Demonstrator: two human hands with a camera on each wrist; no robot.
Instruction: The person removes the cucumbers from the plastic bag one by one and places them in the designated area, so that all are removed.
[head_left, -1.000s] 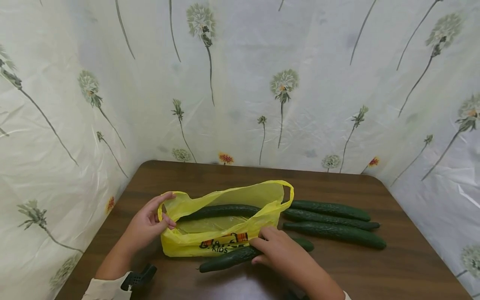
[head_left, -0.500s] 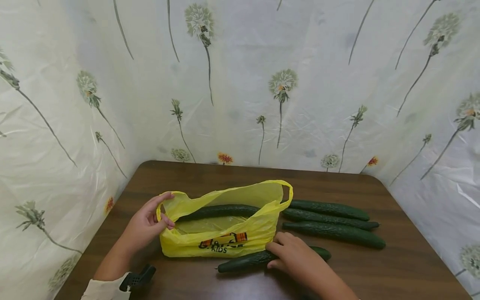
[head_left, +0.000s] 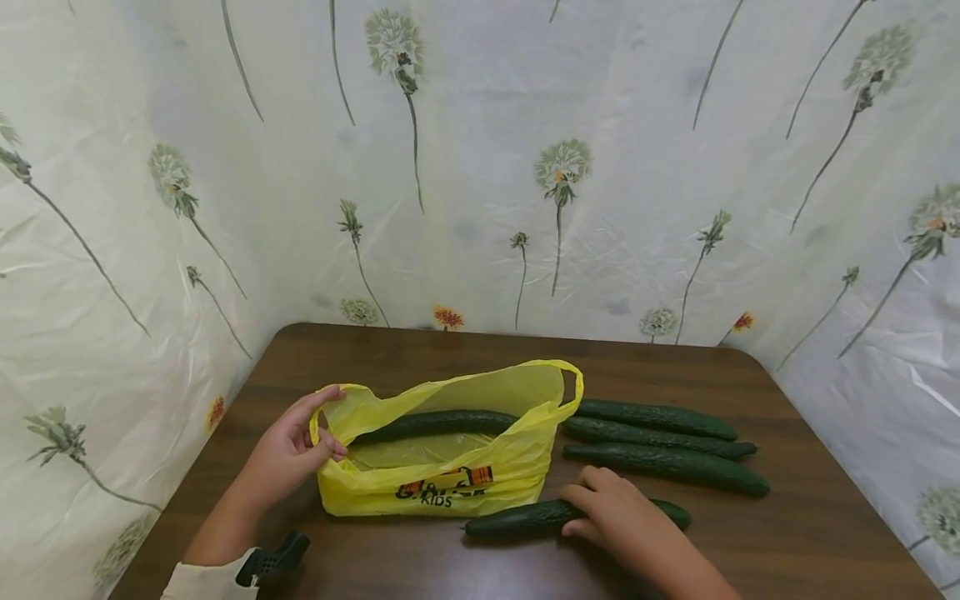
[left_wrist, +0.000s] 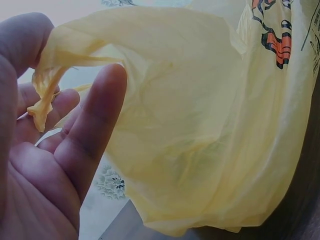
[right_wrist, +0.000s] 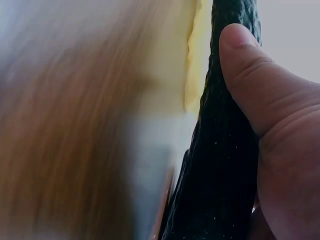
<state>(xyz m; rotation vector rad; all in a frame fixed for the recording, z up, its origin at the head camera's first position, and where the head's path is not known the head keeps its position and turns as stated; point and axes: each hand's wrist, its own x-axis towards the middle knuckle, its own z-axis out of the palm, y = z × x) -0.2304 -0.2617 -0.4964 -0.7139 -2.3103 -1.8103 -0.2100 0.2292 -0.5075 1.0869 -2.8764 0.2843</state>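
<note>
Curled round the yellow bag's (head_left: 360, 496) left handle, the left grip (head_left: 294, 442) seems to hold the mouth spread around the inner cucumber (head_left: 442, 423), while the right grip (head_left: 618, 512) clasps the near cucumber (head_left: 517, 519) from above, low at the surface (head_left: 390, 567).

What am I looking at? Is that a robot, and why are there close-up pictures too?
It's not a robot, it's a person working bare-handed! The wide picture is taken from the person's head, looking forward and down. The two close-ups are taken from the wrists, one on each side. The left hand holds a yellow bag by its left end. The right hand holds a front cucumber. Three loose cucumbers lie on the brown table, to the right of the bag, and an inner cucumber is inside it.
</note>
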